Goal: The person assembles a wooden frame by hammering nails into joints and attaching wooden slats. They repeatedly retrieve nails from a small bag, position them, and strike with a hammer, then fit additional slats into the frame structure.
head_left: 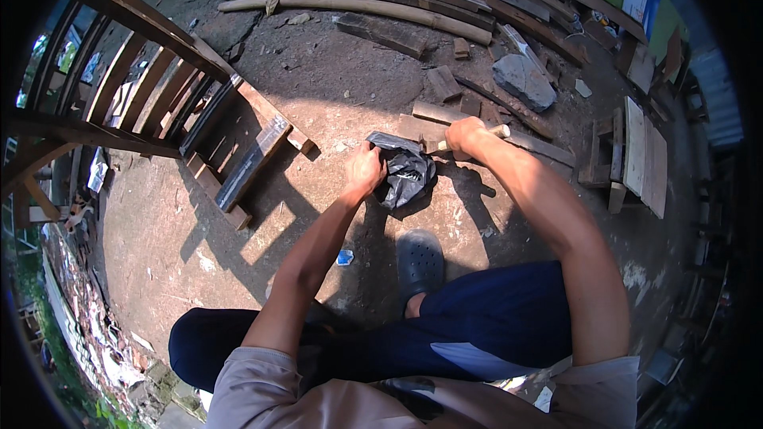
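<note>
Black plastic bag (408, 177) sits on the dirt ground (334, 87); the left hand (365, 171) pinches its edge tight. The right hand (464, 137) is closed around a pale wooden handle (497, 132).

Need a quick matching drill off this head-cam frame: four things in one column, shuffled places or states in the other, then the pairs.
Things:
1. black plastic bag
2. pale wooden handle
3. grey clog
4. grey stone slab

Places or states:
A. on the person's foot, below the bag
B. lying among the wood scraps, far side of the ground
C. gripped in the right hand
D. crumpled on the ground, held at its edge by the left hand

Pairs: 1-D, 2-C, 3-A, 4-B
</note>
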`<state>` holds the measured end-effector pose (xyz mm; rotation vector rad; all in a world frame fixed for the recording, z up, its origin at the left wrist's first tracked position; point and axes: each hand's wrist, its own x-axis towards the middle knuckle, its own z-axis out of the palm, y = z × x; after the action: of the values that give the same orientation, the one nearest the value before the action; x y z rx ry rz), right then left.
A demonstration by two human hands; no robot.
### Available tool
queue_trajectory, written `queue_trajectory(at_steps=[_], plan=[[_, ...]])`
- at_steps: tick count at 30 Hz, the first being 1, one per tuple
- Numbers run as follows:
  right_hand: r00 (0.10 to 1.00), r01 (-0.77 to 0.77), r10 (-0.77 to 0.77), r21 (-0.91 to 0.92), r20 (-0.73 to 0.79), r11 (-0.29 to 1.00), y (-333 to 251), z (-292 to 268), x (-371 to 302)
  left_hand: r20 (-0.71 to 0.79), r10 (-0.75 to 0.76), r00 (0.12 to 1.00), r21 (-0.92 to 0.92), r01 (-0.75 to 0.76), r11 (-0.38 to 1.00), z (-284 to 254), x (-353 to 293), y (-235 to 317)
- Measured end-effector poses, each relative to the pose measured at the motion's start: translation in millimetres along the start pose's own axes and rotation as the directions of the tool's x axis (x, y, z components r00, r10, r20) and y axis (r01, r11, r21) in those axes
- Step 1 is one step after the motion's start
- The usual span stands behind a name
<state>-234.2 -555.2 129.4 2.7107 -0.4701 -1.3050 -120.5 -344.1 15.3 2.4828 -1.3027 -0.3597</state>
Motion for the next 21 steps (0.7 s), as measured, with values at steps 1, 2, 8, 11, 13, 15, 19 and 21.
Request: queue_trajectory(at_steps=[1,2,8,11,13,15,19,21], plan=[[1.000,0.004,-0.004,0.003,-0.001,1.000,0,0,1,0.013,-0.002,1.000,-0.003,0.002,1.000,0,1,0],[1.000,0.008,-0.008,0.006,-0.002,1.000,-1,0,1,0.026,-0.005,1.000,-0.005,0.005,1.000,0,1,-1],[1.000,0.005,-0.005,-0.017,-0.013,1.000,-9,0,0,0.070,-0.014,0.997,0.043,0.011,0.999,-1,7,-5],[1.000,-0.013,0.013,0.005,-0.022,1.000,-7,10,11,0.012,0.014,1.000,-0.011,-0.013,1.000,5,10,-8],[0.999,-0.017,0.017,0.007,-0.032,1.000,-7,15,13,0.049,0.027,0.998,0.007,-0.027,1.000,4,11,-5],[1.000,0.007,-0.007,0.000,-0.015,1.000,-7,14,12,0.097,0.012,0.995,0.032,-0.015,0.999,4,12,0],[0.999,0.017,-0.018,-0.009,-0.046,1.000,-15,1,10,0.103,-0.028,0.994,0.094,0.019,0.995,13,24,-17],[0.992,0.051,-0.057,-0.056,-0.113,0.997,-11,14,7,0.176,-0.074,0.982,0.037,0.068,0.997,9,27,-7]])
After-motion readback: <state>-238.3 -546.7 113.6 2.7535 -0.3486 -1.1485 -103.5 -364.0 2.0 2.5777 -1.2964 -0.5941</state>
